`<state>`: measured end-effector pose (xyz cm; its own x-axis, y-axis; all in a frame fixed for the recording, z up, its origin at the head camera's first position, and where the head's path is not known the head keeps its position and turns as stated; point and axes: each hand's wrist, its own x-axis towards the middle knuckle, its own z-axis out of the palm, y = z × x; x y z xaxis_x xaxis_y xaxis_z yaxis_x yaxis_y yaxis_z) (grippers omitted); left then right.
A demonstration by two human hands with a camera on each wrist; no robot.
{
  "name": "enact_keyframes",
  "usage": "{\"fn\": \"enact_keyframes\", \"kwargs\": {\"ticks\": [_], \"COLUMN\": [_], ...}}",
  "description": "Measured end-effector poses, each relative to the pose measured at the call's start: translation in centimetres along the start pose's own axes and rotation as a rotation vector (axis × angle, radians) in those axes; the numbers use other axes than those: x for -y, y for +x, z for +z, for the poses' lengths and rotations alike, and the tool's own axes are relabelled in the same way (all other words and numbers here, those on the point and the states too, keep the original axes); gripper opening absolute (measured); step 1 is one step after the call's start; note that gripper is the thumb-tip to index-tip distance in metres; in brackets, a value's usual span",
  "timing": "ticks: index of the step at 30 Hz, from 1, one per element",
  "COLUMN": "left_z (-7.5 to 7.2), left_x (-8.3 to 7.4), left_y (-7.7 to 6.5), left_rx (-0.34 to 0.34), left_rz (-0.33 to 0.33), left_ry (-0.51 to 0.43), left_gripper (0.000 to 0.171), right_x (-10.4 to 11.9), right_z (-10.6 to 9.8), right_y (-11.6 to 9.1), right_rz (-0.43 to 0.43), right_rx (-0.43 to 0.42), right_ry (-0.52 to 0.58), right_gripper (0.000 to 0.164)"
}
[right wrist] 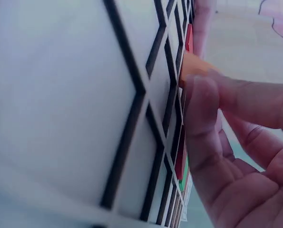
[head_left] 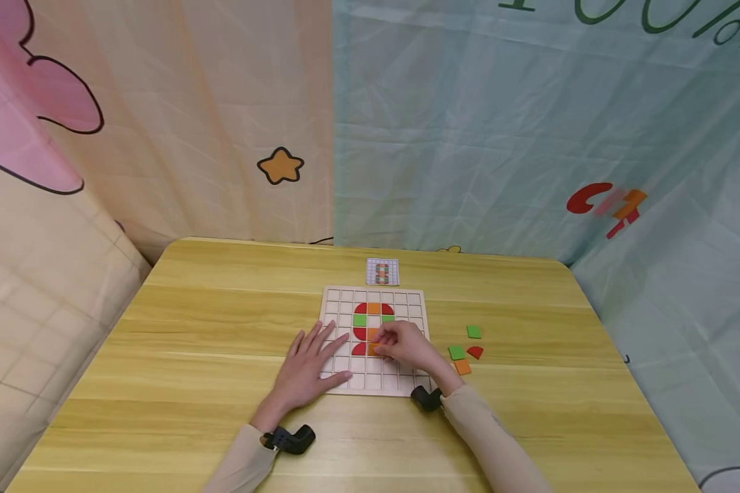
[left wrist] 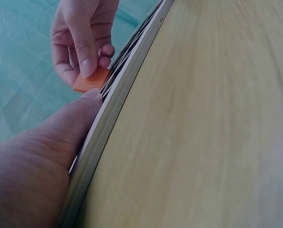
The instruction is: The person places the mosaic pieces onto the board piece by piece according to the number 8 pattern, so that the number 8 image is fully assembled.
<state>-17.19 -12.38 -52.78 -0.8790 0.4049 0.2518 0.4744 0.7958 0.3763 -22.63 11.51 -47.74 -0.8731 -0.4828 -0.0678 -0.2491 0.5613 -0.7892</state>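
The right hand (head_left: 407,346) pinches an orange tile (left wrist: 89,84), the left hand (head_left: 305,366) lies fingers spread on the board (head_left: 370,383), and squaring the tile before pressing should help.

Two hands show, one left hand (head_left: 308,370) and one right hand (head_left: 408,346), with two black wrist cameras (head_left: 296,440). One wooden table (head_left: 191,329) bears one grid board (head_left: 408,308) and one pattern card (head_left: 382,272). At the board, counting the pinched one, are three orange squares (head_left: 374,309), two green squares (head_left: 360,320) and four red quarter-circles (head_left: 360,309); the right hand may hide others. Loose pieces number four: two green, one orange (head_left: 462,367), one red (head_left: 475,352).
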Motion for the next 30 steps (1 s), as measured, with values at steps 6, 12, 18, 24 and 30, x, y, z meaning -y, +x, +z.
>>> {"fn": "enact_keyframes", "kwargs": {"ticks": [6, 12, 18, 24, 30], "left_z": [-0.3, -0.2, 0.1, 0.2, 0.1], "left_x": [-0.1, -0.1, 0.0, 0.1, 0.0], "left_y": [0.0, 0.0, 0.1, 0.1, 0.1], "left_rx": [-0.012, -0.009, -0.019, 0.002, -0.025], "left_rz": [0.01, 0.013, 0.021, 0.01, 0.021], "left_ry": [0.004, 0.01, 0.011, 0.001, 0.001], "left_gripper": [0.068, 0.068, 0.068, 0.069, 0.068], "right_x": [0.4, 0.9, 0.7, -0.5, -1.6], "right_z": [0.3, 0.5, 0.4, -1.1, -4.4], "right_y": [0.8, 0.7, -0.3, -2.5, -5.5], "right_rz": [0.024, 0.02, 0.001, -0.05, 0.075], "right_rx": [-0.056, -0.065, -0.05, -0.081, -0.131], "right_ry": [-0.088, -0.166, -0.186, -0.135, -0.065], "right_gripper": [0.009, 0.012, 0.009, 0.005, 0.009]}}
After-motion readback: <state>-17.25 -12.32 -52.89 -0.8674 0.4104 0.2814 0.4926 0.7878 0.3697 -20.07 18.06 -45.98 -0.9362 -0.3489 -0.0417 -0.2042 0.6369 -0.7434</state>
